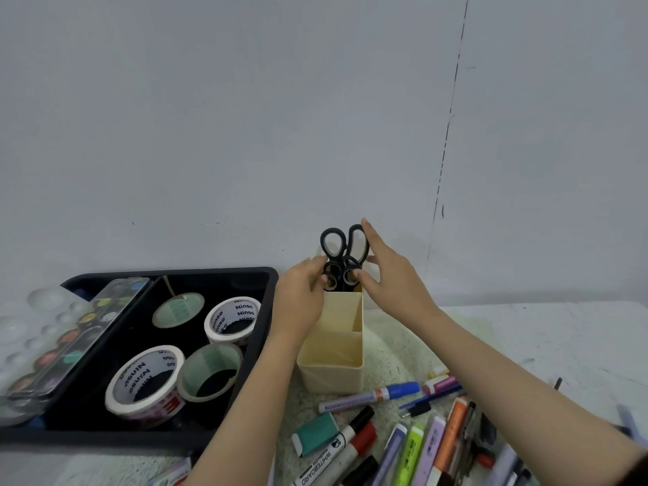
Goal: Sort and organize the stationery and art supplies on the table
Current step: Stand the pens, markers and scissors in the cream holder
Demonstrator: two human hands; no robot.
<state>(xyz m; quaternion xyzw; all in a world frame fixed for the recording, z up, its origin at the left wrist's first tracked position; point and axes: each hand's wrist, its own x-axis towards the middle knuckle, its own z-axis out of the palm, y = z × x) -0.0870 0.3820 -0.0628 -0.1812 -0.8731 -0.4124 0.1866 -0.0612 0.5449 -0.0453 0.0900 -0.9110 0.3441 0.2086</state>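
A cream desk organizer [331,375] with several compartments stands upright on the table by the wall. Two pairs of black scissors stick handles-up out of its far compartment: a large pair [330,242] and a small pair [332,278] in front of it. My left hand [301,299] pinches the left ring of the small pair with curled fingertips. My right hand [392,278] grips from the right, its thumb on the small pair's right ring and its fingers along the back of the large pair's right handle. The blades are hidden inside the organizer.
A black tray [261,331] at the left holds several tape rolls [145,380] and a watercolour palette [70,331]. Loose markers [371,396], highlighters [410,450], pens and a teal eraser [317,433] lie at the front right. The wall stands just behind the organizer.
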